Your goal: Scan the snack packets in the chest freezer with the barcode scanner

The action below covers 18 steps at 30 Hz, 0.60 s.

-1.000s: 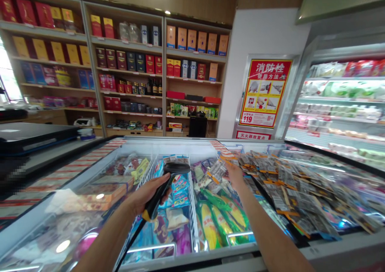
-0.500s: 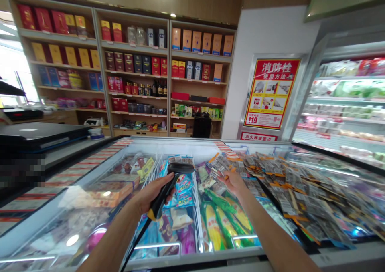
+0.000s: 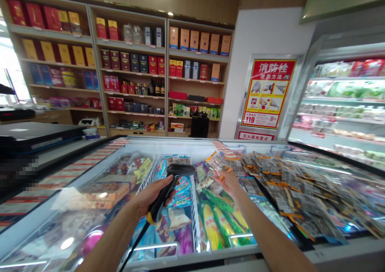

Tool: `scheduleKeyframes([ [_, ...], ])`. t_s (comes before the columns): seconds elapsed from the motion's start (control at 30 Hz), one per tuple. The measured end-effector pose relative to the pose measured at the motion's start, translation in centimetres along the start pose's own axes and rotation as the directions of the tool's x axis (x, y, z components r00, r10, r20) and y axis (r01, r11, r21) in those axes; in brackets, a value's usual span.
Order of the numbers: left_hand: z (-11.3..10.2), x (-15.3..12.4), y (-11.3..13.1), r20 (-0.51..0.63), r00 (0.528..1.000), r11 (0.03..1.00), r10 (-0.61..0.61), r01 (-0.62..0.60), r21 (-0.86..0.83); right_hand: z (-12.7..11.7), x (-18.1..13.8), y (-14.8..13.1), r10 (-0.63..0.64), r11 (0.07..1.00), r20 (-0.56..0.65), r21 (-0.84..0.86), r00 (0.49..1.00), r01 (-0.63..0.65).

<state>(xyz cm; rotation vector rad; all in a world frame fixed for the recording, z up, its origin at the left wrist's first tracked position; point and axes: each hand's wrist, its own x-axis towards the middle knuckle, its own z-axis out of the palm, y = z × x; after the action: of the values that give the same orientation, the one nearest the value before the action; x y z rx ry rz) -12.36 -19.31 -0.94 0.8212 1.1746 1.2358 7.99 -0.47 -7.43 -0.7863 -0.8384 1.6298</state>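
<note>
My left hand [image 3: 150,196] is wrapped round the grip of a black barcode scanner [image 3: 171,184], whose head points right over the open chest freezer [image 3: 186,148]. A cable hangs from the scanner's yellow base. My right hand [image 3: 230,182] holds up a small orange-edged snack packet [image 3: 218,164] just right of the scanner head, above the freezer's middle section. Below both hands lie frozen packs, among them yellow corn packs [image 3: 210,224] and blue ice-cream wrappers [image 3: 182,190].
Several orange-edged packets [image 3: 288,180] are heaped on the freezer's right lid. A wire divider [image 3: 194,208] splits the compartments. Boxes lie under the left glass lid [image 3: 99,192]. A black device [image 3: 33,133] sits left. Shelves [image 3: 135,71], a red poster [image 3: 266,93] and an open cooler [image 3: 343,103] stand behind.
My right hand has drawn back from the heap of packets toward the scanner, bringing a packet with it. The left hand and scanner have barely moved.
</note>
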Motion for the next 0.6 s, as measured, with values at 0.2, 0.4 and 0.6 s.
scheduleKeyframes([
  [0.2,0.0,0.1,0.2,-0.014,0.999,0.999,0.041,-0.041,0.011,0.1,-0.2,-0.1,0.017,0.998,0.004,0.055,1.0,-0.017],
  [0.4,0.0,0.2,0.3,-0.037,0.988,0.983,0.147,-0.141,0.121,0.0,-0.5,-0.2,0.021,0.998,0.027,0.062,0.999,-0.022],
  [0.6,0.4,1.2,0.8,-0.008,0.982,0.947,0.189,-0.18,0.266,0.1,-0.5,-0.3,0.033,0.999,0.044,-0.042,0.998,-0.031],
])
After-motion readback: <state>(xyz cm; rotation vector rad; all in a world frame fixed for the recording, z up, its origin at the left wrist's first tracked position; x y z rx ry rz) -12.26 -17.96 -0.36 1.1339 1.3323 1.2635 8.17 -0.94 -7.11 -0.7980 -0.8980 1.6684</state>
